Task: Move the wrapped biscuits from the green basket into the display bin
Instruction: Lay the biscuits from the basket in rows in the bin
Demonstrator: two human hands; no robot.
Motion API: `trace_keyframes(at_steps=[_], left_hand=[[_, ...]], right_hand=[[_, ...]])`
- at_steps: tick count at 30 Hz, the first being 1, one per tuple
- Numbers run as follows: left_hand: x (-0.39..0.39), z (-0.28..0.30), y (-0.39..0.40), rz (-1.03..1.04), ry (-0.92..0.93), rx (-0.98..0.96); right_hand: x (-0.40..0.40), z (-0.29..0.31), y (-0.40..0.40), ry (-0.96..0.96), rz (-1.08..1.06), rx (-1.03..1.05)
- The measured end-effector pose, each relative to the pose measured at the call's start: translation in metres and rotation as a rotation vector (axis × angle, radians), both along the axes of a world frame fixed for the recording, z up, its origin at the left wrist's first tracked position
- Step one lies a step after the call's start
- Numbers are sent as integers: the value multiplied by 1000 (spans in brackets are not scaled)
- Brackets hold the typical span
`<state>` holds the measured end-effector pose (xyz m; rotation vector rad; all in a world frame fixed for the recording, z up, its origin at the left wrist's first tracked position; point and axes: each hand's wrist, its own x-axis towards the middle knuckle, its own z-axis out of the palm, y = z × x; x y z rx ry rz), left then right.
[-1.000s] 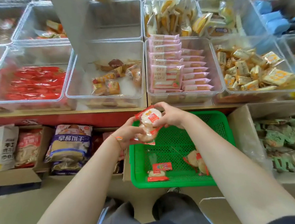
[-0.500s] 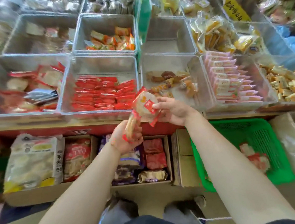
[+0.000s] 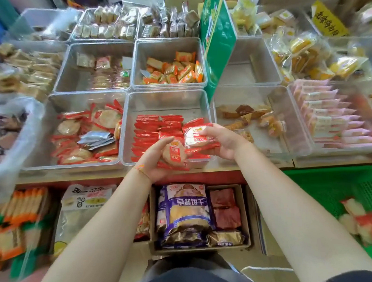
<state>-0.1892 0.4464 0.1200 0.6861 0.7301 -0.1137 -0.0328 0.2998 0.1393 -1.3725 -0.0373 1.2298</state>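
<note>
Two wrapped biscuits are up in the hands, over the front edge of the clear bin of red packets [image 3: 151, 130]. The left hand [image 3: 154, 160] grips one round biscuit [image 3: 173, 153] in its red-edged clear wrapper, fingers curled over the top and thumb below. The right hand [image 3: 221, 141] holds the second wrapped biscuit [image 3: 194, 135] just beside the first, fingers curled round its right side. The two packs touch or nearly touch; I cannot tell which. To the left of the hands, the display bin [image 3: 35, 139] already carries a loose heap of the same round biscuits, with a few silver sachets [image 3: 97, 139] on top. The green basket [image 3: 330, 180] sits lower at the right, below the tabletop edge, with a few wrapped biscuits [image 3: 365, 222] left on its floor, blurred. Below the hands a cardboard box holds a blue-and-white biscuit bag [image 3: 184, 212]
</note>
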Motion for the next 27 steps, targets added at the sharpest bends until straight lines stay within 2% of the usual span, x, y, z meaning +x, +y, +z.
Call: trace_keyframes(at_steps=[2, 4, 6, 10, 13, 19, 25, 27], left_hand=[[8, 8, 9, 14, 46, 107], [19, 10, 21, -9, 82, 276], [31, 8, 36, 51, 127, 459], [53, -6, 70, 184, 134, 796], [70, -1, 88, 207, 49, 910], [100, -16, 116, 72, 51, 1129], [103, -36, 144, -39, 101, 1364], [104, -43, 150, -86, 117, 1434]], right_hand=[[6, -1, 11, 18, 6, 7], [14, -4, 23, 5, -14, 0], [23, -6, 34, -54, -76, -34], [47, -11, 50, -326, -212, -129], [63, -18, 67, -632, -208, -224], [80, -35, 110, -1042, 29, -500], [78, -59, 132, -1625, 438, -785], [80, -67, 136, -1672, 558, -861]])
